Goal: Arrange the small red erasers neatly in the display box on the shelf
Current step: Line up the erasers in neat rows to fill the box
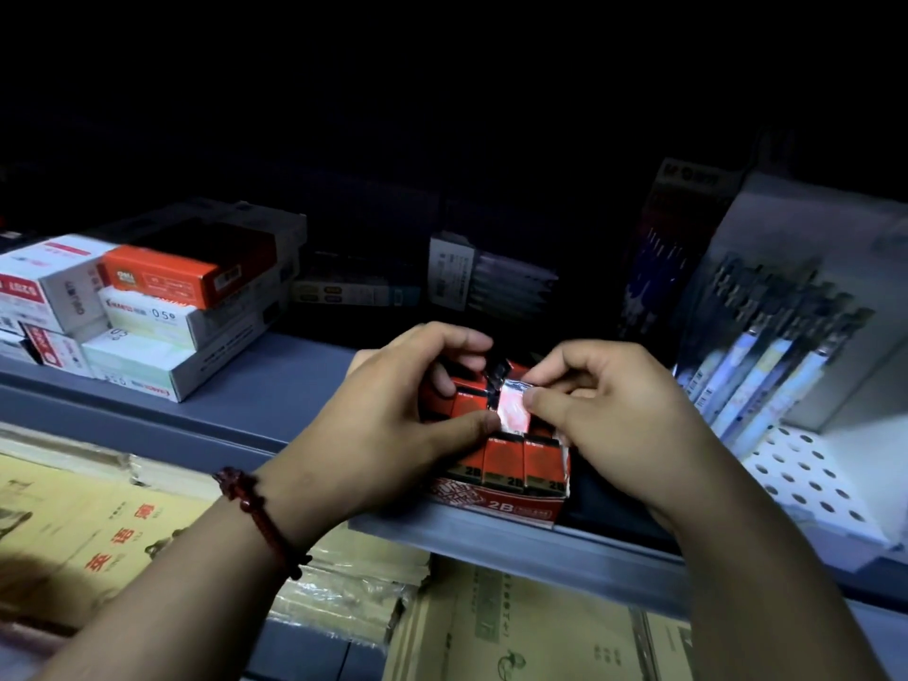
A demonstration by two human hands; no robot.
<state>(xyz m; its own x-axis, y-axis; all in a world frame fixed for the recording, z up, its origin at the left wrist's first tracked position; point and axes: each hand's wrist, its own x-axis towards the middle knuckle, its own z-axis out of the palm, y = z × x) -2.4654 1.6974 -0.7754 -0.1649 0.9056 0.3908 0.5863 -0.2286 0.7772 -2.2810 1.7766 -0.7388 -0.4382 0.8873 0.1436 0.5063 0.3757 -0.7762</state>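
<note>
A red display box point(496, 506) marked 2B sits at the front edge of the grey shelf point(275, 385). Several small red erasers point(521, 459) stand in a row inside it. My left hand point(393, 415) curls over the box's left side, fingers closed on a cluster of red erasers point(467, 398). My right hand point(604, 410) is beside it on the right, thumb and forefinger pinching one eraser point(513, 407) whose shiny wrap glares white. Both thumbs meet at that eraser. The back of the box is hidden by my hands.
Stacked white and orange stationery boxes point(162, 307) fill the shelf's left part. Packs of pens point(766, 356) lean in a white rack on the right. Dark packets point(491, 282) stand behind. Yellow workbooks point(98, 528) and a cardboard carton point(516, 631) lie below.
</note>
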